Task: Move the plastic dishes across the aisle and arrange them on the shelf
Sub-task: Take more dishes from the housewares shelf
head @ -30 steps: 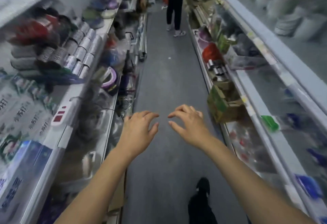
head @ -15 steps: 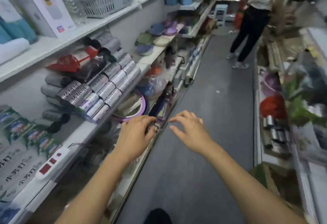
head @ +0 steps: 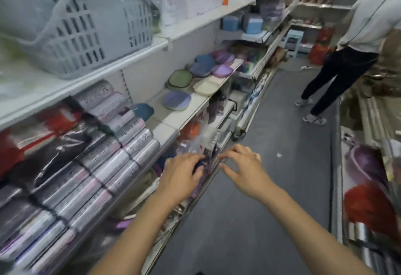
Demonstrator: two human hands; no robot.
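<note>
Both hands (head: 182, 172) (head: 245, 166) hover empty near shelf (head: 173, 120) holding plastic dishes (head: 176, 100).

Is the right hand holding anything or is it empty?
Empty. The right hand hangs over the aisle floor with fingers spread and loosely bent, nothing between them.

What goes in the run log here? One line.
left hand open | right hand open | both empty | plastic dishes on left shelf

2 hands (head: 213, 169); approx 8 plastic dishes (head: 176, 100) on shelf; 1 grey basket (head: 71, 25); 1 other person (head: 347, 53).
</note>
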